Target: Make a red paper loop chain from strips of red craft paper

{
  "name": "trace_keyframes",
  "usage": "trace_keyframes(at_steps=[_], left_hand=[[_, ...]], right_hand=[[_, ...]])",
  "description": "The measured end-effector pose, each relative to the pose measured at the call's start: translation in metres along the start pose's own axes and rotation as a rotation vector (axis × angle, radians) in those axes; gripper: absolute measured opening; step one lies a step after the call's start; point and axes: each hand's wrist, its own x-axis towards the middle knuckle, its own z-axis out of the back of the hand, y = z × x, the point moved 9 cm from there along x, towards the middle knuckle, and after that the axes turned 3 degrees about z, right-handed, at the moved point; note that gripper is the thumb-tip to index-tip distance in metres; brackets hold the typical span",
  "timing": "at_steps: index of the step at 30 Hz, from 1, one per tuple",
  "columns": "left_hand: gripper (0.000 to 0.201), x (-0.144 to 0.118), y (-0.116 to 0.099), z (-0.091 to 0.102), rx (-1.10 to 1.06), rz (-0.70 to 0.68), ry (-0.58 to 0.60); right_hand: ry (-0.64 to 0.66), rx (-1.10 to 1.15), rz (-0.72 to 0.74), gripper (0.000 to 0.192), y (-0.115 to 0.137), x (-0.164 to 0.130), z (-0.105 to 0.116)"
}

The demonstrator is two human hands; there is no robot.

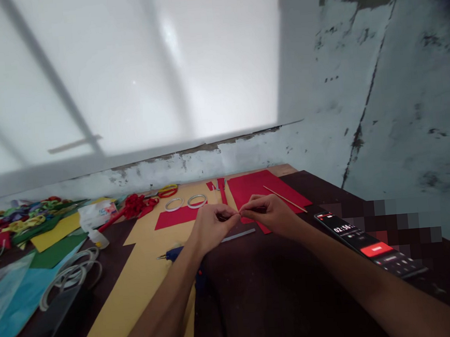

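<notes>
Left hand (213,227) and right hand (273,214) meet, thumbs and forefingers pinched; whether anything sits between the tips is too small to tell. Red sheet (251,184) just beyond the right hand, thin stick (285,199) across it. Narrow red strip (222,192) lies separate beyond both hands: some cutting looks done. Fingertip work appears unfinished; glue gun (173,254), by the left wrist, is unheld. Surface: dark table (243,302) under the hands, tan card (136,284) leftward. Phone (371,242) right of right hand. Room: stained wall (403,107) ahead.
</notes>
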Motion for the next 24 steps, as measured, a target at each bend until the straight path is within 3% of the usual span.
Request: trace_keyframes(at_steps=[8, 14, 20, 24], left_hand=[[0.029, -0.001, -0.001, 0.009, 0.004, 0.005, -0.062], [0.028, 0.0, -0.001, 0.009, -0.04, 0.013, -0.025], [0.033, 0.0, -0.002, 0.009, 0.058, -0.019, -0.017], [0.031, 0.001, 0.0, 0.009, 0.004, 0.009, -0.025]], right_hand=[[-0.077, 0.183, -0.149, 0.03, -0.009, -0.003, 0.006], [-0.054, 0.194, -0.044, 0.024, 0.003, -0.002, 0.003], [-0.032, 0.139, -0.106, 0.027, -0.008, -0.002, -0.002], [-0.063, 0.033, -0.052, 0.024, -0.003, -0.002, 0.003]])
